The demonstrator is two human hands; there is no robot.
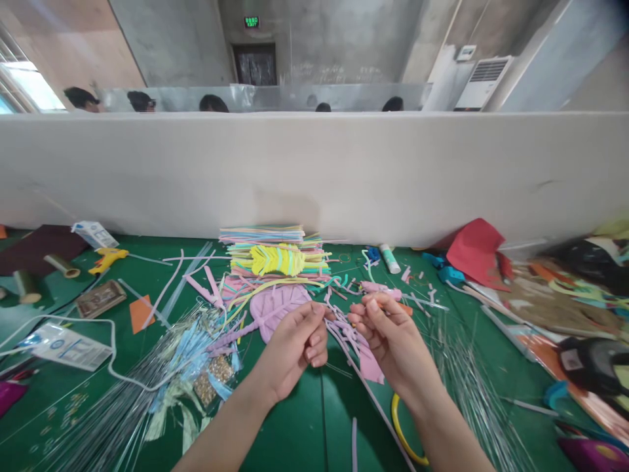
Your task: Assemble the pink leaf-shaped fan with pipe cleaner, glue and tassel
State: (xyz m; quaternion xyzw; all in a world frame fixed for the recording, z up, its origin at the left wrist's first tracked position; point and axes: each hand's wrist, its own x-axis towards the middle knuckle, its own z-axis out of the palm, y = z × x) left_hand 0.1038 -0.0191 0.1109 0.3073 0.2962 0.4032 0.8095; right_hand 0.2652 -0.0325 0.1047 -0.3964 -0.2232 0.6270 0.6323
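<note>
My left hand (301,337) hovers over the middle of the table, its thumb and fingertips pinched together. Across a small gap, my right hand (386,328) is pinched in the same way. Whatever lies between the fingertips is too small to make out. Behind my left hand rests a lilac leaf-shaped piece (268,305) with a thick stem reaching left. Lilac strips and scraps (371,364) lie beneath and between the hands. Further back, a yellow leaf-like bundle (278,261) sits on a pile of pastel strips (265,234).
Thin wires (122,400) spread at the left, with more wires (476,387) at the right. A yellow glue gun (104,260) lies back left. A yellow ring (397,419) is near my right forearm. A white partition (314,170) borders the green table (289,432); heads show beyond.
</note>
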